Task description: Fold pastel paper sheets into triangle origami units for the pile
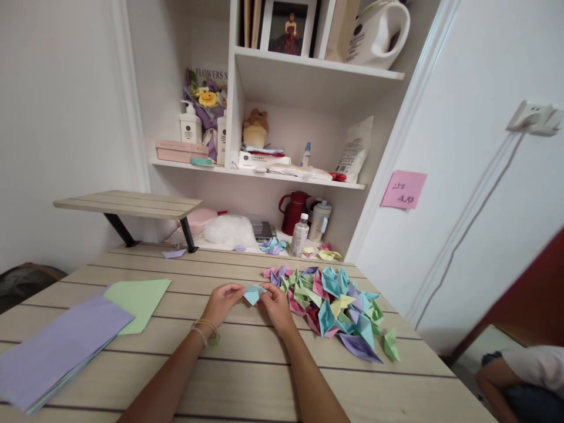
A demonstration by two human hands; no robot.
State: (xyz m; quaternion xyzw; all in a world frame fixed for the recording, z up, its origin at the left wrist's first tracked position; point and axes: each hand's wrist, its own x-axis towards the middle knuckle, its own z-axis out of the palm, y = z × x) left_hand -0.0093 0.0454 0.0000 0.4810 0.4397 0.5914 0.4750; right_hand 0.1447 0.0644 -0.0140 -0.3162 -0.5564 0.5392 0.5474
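Note:
A small piece of folded light-blue paper (252, 295) is held just above the wooden table, one side in each hand. My left hand (223, 305) pinches its left corner between thumb and fingers. At the right corner, my right hand (275, 304) grips it the same way. The paper narrows to a point toward me, and its far side is partly behind my fingers. Right beside my right hand lies a heap of folded paper boats (335, 302) in blue, green, pink, purple and yellow.
On the left lie a stack of purple paper (66, 346) and a green sheet (138, 302). A small raised shelf (127, 202) stands behind them. At the back are a plastic bottle (299, 236) and a red jug (294, 214). A person's arm (497, 379) shows at lower right.

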